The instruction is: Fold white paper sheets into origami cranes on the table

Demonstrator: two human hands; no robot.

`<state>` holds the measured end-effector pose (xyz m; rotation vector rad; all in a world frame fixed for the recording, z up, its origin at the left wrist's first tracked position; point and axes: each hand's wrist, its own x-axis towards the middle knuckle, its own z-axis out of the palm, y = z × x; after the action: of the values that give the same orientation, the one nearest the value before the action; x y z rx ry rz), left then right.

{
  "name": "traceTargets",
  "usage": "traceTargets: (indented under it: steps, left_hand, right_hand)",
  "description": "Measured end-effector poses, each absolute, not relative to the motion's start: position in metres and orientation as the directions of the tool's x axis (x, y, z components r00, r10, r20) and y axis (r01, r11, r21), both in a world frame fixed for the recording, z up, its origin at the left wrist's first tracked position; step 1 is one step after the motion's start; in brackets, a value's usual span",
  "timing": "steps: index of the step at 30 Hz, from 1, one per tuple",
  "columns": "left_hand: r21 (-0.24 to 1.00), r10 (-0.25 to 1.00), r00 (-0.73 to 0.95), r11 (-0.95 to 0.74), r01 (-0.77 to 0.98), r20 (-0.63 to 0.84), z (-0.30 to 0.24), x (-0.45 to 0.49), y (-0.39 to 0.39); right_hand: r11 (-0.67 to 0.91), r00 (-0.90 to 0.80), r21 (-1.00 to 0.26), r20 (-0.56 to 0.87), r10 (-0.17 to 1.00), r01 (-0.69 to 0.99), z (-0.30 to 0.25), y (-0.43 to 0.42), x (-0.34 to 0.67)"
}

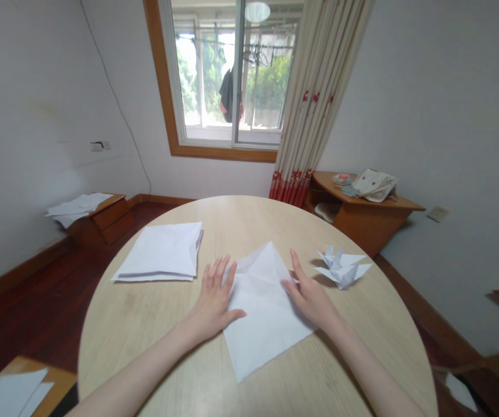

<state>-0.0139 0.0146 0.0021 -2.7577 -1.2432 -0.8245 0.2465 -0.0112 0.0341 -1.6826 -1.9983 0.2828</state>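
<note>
A creased sheet of white paper [264,324] lies on the round wooden table [154,341], one corner pointing away from me and slightly raised along its folds. My left hand [217,298] rests at the sheet's left edge, fingers spread, the thumb lying over the paper. At the right edge is my right hand [310,292], its thumb and fingers apart and touching or just above the paper. Neither hand grips anything. Folded paper cranes [342,272] stand close together to the right of my right hand.
A stack of white paper [162,249] lies on the table's left side. Beyond the table are a small cabinet [106,217] with papers on it, a corner desk [362,214] holding a cloth bag [375,184], a window and a curtain [314,98]. More sheets [10,394] lie at lower left.
</note>
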Motion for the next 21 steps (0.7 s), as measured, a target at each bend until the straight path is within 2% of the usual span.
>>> traceTargets:
  steps: [3,6,8,14,21]
  left_hand:
    - [0.153,0.727,0.521,-0.636,0.756,0.447,0.003,-0.013,0.016]
    - [0.11,0.731,0.524,-0.621,0.776,0.437,0.005,-0.015,0.017]
    - [0.103,0.729,0.535,-0.627,0.772,0.427,0.007,-0.016,0.017]
    - [0.192,0.726,0.603,-0.678,0.71,0.332,0.01,-0.02,0.018]
    - [0.317,0.754,0.576,-0.656,0.685,0.316,0.004,-0.02,0.02]
  right_hand:
    - [0.239,-0.121,-0.419,0.289,0.95,0.876,0.029,-0.008,0.247]
    - [0.347,-0.219,-0.312,0.379,0.899,0.884,0.02,-0.004,0.246]
    - [0.401,-0.288,-0.264,0.38,0.879,0.877,0.014,-0.002,0.244]
    - [0.503,-0.461,-0.235,0.213,0.862,0.832,0.007,-0.003,0.24]
    - [0.398,-0.422,-0.344,0.004,0.907,0.851,0.015,-0.011,0.235]
